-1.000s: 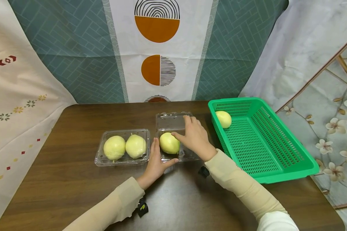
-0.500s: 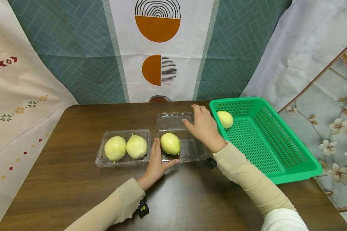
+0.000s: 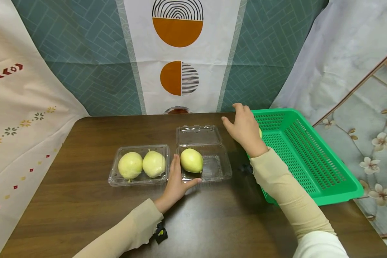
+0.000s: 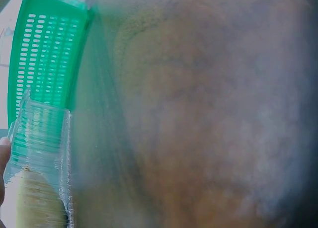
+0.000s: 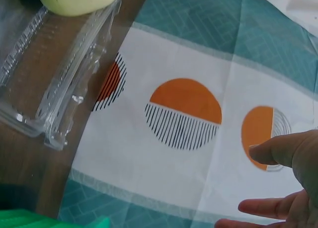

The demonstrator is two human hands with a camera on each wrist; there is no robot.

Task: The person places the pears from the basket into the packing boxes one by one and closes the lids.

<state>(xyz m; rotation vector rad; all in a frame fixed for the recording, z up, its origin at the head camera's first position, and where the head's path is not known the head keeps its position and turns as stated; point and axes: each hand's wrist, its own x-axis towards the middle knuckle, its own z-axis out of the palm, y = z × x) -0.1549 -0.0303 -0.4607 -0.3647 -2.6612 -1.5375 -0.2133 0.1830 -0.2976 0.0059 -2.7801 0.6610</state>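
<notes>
In the head view a clear plastic clamshell box (image 3: 213, 168) lies with its lid folded back. One pale yellow-green pear (image 3: 191, 160) sits in its left half. My left hand (image 3: 175, 184) rests at the box's near left corner, fingers straight and thumb spread. My right hand (image 3: 245, 130) hovers over the basket's left rim, fingers spread with nothing between them. It hides most of a pear (image 3: 260, 133) in the green basket (image 3: 309, 136). In the right wrist view its fingers (image 5: 268, 206) are apart and hold nothing. Blur fills most of the left wrist view.
A closed clear box (image 3: 113, 177) with two pears (image 3: 142, 165) stands left of my left hand on the brown table (image 3: 67, 193). The green basket takes up the table's right side. Patterned cloth (image 3: 100, 82) hangs behind the table.
My right hand has left the pear in the open box and moved right and away, to the basket's left rim. The left hand has stayed at the box.
</notes>
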